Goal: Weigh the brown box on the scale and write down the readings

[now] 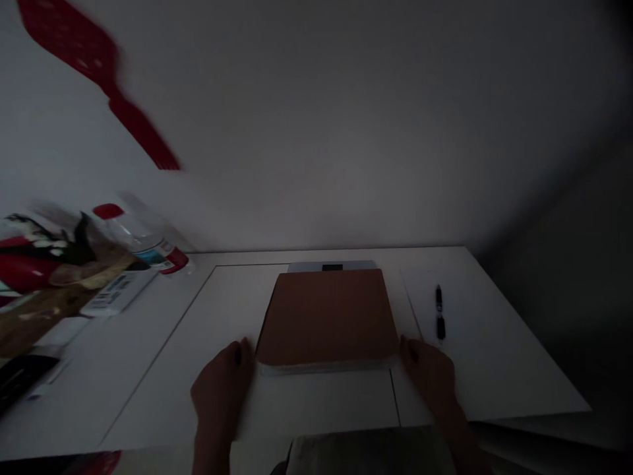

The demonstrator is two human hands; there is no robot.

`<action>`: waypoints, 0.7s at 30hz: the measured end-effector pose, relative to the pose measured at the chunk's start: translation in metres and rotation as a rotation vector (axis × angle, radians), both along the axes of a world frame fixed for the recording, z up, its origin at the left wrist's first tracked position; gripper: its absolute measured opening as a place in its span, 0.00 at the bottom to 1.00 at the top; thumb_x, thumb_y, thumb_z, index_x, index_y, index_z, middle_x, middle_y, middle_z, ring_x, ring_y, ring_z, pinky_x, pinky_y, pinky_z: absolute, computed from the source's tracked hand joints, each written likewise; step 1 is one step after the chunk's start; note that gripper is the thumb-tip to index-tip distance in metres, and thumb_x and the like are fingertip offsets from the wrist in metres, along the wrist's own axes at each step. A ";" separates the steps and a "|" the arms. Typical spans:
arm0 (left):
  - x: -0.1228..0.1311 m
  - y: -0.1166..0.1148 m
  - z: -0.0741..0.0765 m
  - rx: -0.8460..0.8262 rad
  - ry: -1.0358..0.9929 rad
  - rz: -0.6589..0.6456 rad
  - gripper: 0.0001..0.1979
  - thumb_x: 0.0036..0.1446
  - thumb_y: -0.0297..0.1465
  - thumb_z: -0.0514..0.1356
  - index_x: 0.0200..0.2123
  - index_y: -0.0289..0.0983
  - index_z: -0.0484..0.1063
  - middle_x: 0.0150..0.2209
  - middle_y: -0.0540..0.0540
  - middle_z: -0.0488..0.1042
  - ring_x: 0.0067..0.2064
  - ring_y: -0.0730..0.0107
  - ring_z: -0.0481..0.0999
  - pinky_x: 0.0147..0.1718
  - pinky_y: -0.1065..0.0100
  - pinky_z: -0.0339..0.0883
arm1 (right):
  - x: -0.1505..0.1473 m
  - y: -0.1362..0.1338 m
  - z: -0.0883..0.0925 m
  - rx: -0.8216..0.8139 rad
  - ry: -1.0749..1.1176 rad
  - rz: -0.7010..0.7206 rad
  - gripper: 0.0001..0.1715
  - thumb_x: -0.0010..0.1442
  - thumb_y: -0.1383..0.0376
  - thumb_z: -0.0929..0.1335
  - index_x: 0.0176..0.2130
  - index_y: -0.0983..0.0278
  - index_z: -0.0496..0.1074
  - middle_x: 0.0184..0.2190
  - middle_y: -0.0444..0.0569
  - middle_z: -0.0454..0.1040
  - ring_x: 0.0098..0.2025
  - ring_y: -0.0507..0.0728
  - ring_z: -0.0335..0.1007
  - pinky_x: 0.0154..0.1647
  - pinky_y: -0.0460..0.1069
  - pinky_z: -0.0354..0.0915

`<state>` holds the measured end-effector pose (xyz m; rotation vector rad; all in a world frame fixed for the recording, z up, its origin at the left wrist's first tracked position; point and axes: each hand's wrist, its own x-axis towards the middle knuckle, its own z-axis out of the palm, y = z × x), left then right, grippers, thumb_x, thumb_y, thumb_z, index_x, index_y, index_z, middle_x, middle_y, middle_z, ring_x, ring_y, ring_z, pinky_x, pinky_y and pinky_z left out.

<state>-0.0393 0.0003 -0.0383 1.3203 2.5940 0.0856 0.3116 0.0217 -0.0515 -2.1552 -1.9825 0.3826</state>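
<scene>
Item: flat brown pad [326, 316], lying at the centre of the white table [494, 369] on top of a grey scale [332, 266].
Left hand [222, 386]: at the near left corner, fingers loosely curled.
Right hand [430, 373]: at the near right corner, likewise.
In the dim light I cannot tell whether either grips the pad.
Black pen [439, 312]: to the right, apart.
Bottle [143, 244]: far left.

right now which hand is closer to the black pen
The right hand: the black pen lies just beyond it, while the left hand sits across the brown pad.
</scene>
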 end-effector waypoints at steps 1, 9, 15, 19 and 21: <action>0.000 0.000 0.000 0.003 -0.001 -0.004 0.23 0.64 0.46 0.38 0.31 0.40 0.66 0.35 0.40 0.75 0.41 0.51 0.74 0.29 0.64 0.54 | 0.000 0.000 0.000 -0.006 -0.010 -0.003 0.34 0.69 0.52 0.52 0.24 0.64 0.72 0.24 0.49 0.77 0.28 0.56 0.72 0.26 0.46 0.49; 0.000 -0.002 0.003 0.008 -0.050 0.004 0.22 0.63 0.46 0.40 0.30 0.40 0.65 0.33 0.41 0.73 0.38 0.54 0.73 0.30 0.64 0.55 | 0.000 -0.002 0.000 0.026 0.078 -0.016 0.35 0.68 0.50 0.52 0.24 0.64 0.70 0.24 0.49 0.75 0.28 0.56 0.71 0.28 0.47 0.51; -0.005 -0.004 -0.010 0.546 -0.445 0.080 0.24 0.62 0.49 0.42 0.41 0.39 0.68 0.44 0.41 0.74 0.44 0.58 0.72 0.41 0.61 0.63 | 0.002 -0.004 0.001 0.194 0.732 -0.121 0.38 0.64 0.41 0.52 0.40 0.66 0.75 0.38 0.57 0.78 0.40 0.61 0.73 0.40 0.52 0.65; 0.011 -0.004 -0.021 0.949 -1.080 0.014 0.35 0.56 0.56 0.42 0.54 0.39 0.66 0.60 0.40 0.65 0.62 0.49 0.62 0.54 0.53 0.64 | -0.022 -0.009 0.000 0.276 1.204 0.028 0.40 0.63 0.40 0.51 0.66 0.54 0.56 0.66 0.49 0.57 0.65 0.63 0.55 0.62 0.61 0.57; 0.029 -0.005 -0.018 0.915 -1.086 -0.023 0.32 0.58 0.55 0.44 0.56 0.43 0.67 0.60 0.44 0.66 0.66 0.49 0.54 0.53 0.51 0.65 | -0.038 -0.014 -0.001 0.246 1.253 0.092 0.38 0.64 0.41 0.51 0.67 0.50 0.53 0.68 0.45 0.54 0.68 0.63 0.49 0.65 0.63 0.53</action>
